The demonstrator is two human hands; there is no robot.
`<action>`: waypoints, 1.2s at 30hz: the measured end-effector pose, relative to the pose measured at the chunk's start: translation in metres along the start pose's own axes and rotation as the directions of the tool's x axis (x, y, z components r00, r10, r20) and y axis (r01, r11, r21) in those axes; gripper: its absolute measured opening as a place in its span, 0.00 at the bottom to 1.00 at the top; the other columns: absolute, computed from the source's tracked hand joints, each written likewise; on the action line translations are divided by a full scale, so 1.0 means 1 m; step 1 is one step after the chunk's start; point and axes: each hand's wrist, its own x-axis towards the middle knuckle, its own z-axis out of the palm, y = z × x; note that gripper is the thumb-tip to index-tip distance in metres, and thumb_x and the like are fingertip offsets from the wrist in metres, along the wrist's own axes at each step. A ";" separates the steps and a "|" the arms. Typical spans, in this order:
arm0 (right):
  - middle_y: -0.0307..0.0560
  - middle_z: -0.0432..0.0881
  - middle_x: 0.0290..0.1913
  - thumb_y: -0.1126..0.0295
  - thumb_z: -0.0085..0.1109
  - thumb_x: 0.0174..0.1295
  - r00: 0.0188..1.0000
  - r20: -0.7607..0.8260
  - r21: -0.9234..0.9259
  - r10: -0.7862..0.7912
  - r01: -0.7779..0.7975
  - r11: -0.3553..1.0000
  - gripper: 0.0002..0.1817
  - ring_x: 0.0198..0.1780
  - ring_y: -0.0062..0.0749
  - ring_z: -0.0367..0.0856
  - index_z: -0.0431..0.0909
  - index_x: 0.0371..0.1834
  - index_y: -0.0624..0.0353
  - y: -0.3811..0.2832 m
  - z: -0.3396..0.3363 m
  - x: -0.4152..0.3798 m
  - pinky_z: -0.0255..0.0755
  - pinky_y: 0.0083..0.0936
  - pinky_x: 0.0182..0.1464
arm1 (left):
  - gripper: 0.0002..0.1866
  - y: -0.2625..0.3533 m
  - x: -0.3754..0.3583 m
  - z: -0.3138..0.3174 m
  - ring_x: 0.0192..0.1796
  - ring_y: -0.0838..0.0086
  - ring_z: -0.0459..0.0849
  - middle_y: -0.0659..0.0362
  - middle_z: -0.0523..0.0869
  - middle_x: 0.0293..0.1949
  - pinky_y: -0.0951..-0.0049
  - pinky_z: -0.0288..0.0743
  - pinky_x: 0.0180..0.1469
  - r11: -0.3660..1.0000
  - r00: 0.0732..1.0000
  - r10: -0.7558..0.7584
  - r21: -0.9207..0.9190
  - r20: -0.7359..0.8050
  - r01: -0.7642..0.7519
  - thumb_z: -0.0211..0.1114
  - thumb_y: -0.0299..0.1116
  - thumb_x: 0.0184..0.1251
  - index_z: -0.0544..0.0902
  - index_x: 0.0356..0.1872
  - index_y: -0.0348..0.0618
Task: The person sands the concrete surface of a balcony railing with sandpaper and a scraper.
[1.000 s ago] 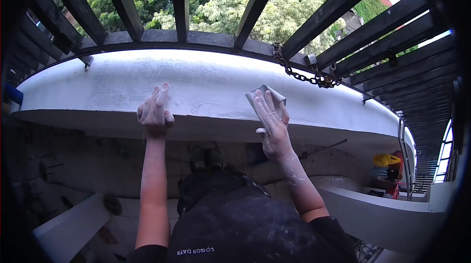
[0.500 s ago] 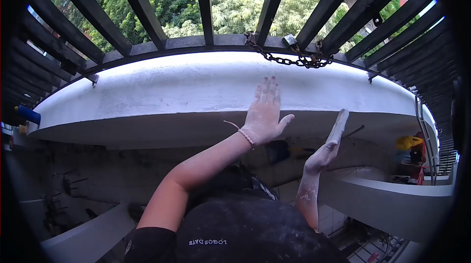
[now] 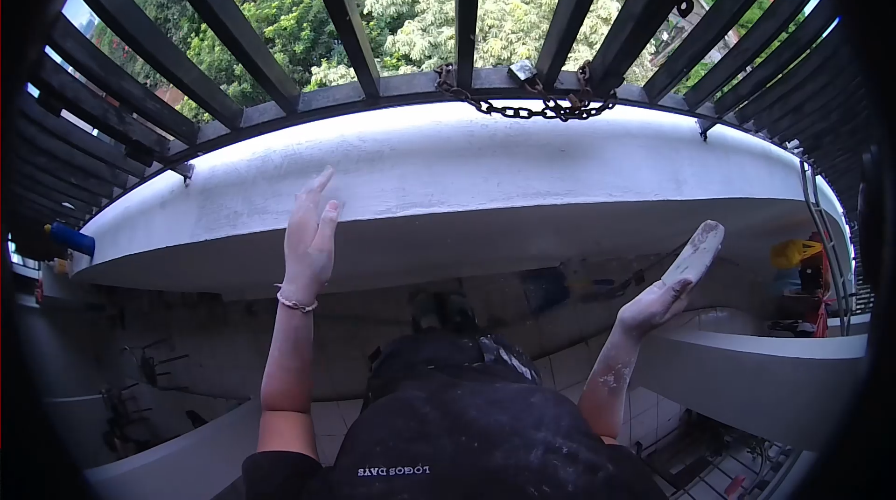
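Note:
My left hand (image 3: pixel 309 237) is dusted white, its fingers stretched out at the lower edge of the white curved parapet wall (image 3: pixel 485 155). Around that wrist is a pale braided bracelet (image 3: pixel 297 300). On the other side, my right hand (image 3: pixel 651 306) is closed around one end of a flat, oblong block (image 3: pixel 697 253) coated in pale dust. The block points up and away from me, overlapping the shaded underside of the parapet in this view. White powder also marks my right forearm.
Dark metal railings (image 3: pixel 341 15) rise above the parapet, with a rusty chain (image 3: pixel 523 111) and padlock (image 3: pixel 523 72) hanging on them. A blue cylinder (image 3: pixel 71 238) sits at far left, a yellow item (image 3: pixel 793 253) at right. Another curved wall (image 3: pixel 765 388) stands lower right.
My left hand has swept left along the parapet from the middle. My right hand has moved right and slightly down with the block, turning its broad face more into view. The view has shifted slightly.

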 end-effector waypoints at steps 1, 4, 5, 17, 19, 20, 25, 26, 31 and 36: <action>0.64 0.58 0.83 0.52 0.37 0.85 0.998 0.048 -0.007 0.030 -0.029 1.000 0.36 0.84 0.50 0.54 0.54 0.82 0.73 0.000 0.001 -0.003 0.44 0.43 0.84 | 0.29 -0.036 -0.005 -0.017 0.81 0.49 0.62 0.40 0.70 0.75 0.54 0.51 0.83 0.963 0.990 -0.129 0.230 -0.060 0.139 0.48 0.42 0.84 0.70 0.74 0.30; 0.66 0.69 0.76 0.55 0.40 0.85 0.970 0.208 -0.045 0.129 -0.122 0.991 0.33 0.79 0.51 0.65 0.63 0.76 0.78 -0.010 0.018 -0.017 0.53 0.42 0.81 | 0.37 -0.078 -0.029 -0.005 0.85 0.45 0.49 0.36 0.55 0.81 0.50 0.45 0.84 0.691 0.951 -0.197 0.655 -0.238 0.307 0.44 0.50 0.86 0.59 0.77 0.22; 0.66 0.70 0.75 0.55 0.39 0.85 0.952 0.274 -0.048 0.132 -0.124 0.991 0.33 0.78 0.51 0.66 0.64 0.75 0.79 -0.015 0.024 -0.022 0.55 0.42 0.81 | 0.40 -0.080 -0.036 0.001 0.86 0.44 0.45 0.35 0.50 0.83 0.49 0.43 0.85 0.588 0.947 -0.163 0.744 -0.276 0.318 0.43 0.53 0.86 0.55 0.78 0.20; 0.57 0.73 0.76 0.74 0.45 0.80 0.803 0.558 -0.293 -0.208 0.425 0.857 0.24 0.69 0.45 0.77 0.67 0.77 0.69 -0.033 0.043 -0.014 0.69 0.36 0.70 | 0.39 0.061 -0.046 0.092 0.85 0.54 0.55 0.42 0.61 0.82 0.44 0.33 0.85 0.799 0.927 0.234 0.485 0.292 -0.354 0.50 0.53 0.81 0.62 0.79 0.30; 0.57 0.74 0.76 0.76 0.48 0.79 0.807 0.572 -0.320 -0.147 0.384 0.866 0.25 0.65 0.45 0.78 0.69 0.77 0.68 -0.023 0.040 -0.015 0.71 0.35 0.68 | 0.35 0.053 -0.048 0.077 0.84 0.57 0.59 0.46 0.65 0.80 0.44 0.33 0.85 0.792 0.949 0.206 0.529 0.238 -0.304 0.50 0.50 0.82 0.65 0.78 0.33; 0.57 0.74 0.76 0.77 0.50 0.78 0.807 0.579 -0.333 -0.116 0.364 0.870 0.25 0.63 0.44 0.79 0.69 0.77 0.68 -0.019 0.040 -0.016 0.71 0.34 0.67 | 0.34 0.048 -0.049 0.068 0.83 0.58 0.62 0.47 0.68 0.79 0.44 0.32 0.85 0.787 0.959 0.192 0.550 0.209 -0.277 0.50 0.49 0.82 0.67 0.78 0.35; 0.55 0.80 0.71 0.81 0.55 0.72 0.606 0.753 -0.238 -0.255 0.613 0.753 0.25 0.73 0.44 0.76 0.74 0.73 0.65 -0.020 0.055 -0.027 0.67 0.35 0.69 | 0.32 0.026 -0.052 0.036 0.77 0.53 0.72 0.44 0.74 0.75 0.39 0.36 0.84 0.768 0.993 0.108 0.629 0.054 -0.118 0.53 0.49 0.80 0.74 0.73 0.33; 0.53 0.82 0.69 0.82 0.56 0.70 0.565 0.779 -0.204 -0.270 0.637 0.743 0.26 0.75 0.43 0.75 0.76 0.72 0.65 -0.023 0.060 -0.033 0.65 0.35 0.69 | 0.32 0.025 -0.054 0.036 0.77 0.53 0.72 0.44 0.74 0.75 0.39 0.36 0.84 0.768 0.991 0.121 0.628 0.051 -0.126 0.53 0.49 0.80 0.74 0.73 0.33; 0.49 0.77 0.74 0.87 0.51 0.65 0.289 0.922 0.007 -0.256 0.650 0.760 0.33 0.79 0.46 0.69 0.70 0.77 0.62 -0.037 0.083 -0.056 0.64 0.42 0.75 | 0.31 0.029 -0.055 0.051 0.79 0.56 0.70 0.47 0.74 0.76 0.41 0.35 0.85 0.819 0.974 0.207 0.527 0.096 -0.226 0.53 0.46 0.78 0.73 0.75 0.36; 0.52 0.71 0.78 0.87 0.47 0.64 0.319 0.931 -0.103 -0.176 0.694 0.713 0.34 0.80 0.53 0.66 0.68 0.78 0.64 -0.055 0.109 -0.085 0.61 0.49 0.80 | 0.24 0.013 -0.045 0.045 0.73 0.62 0.79 0.54 0.82 0.69 0.44 0.34 0.85 0.858 0.930 0.352 0.363 0.103 -0.364 0.52 0.36 0.77 0.80 0.69 0.41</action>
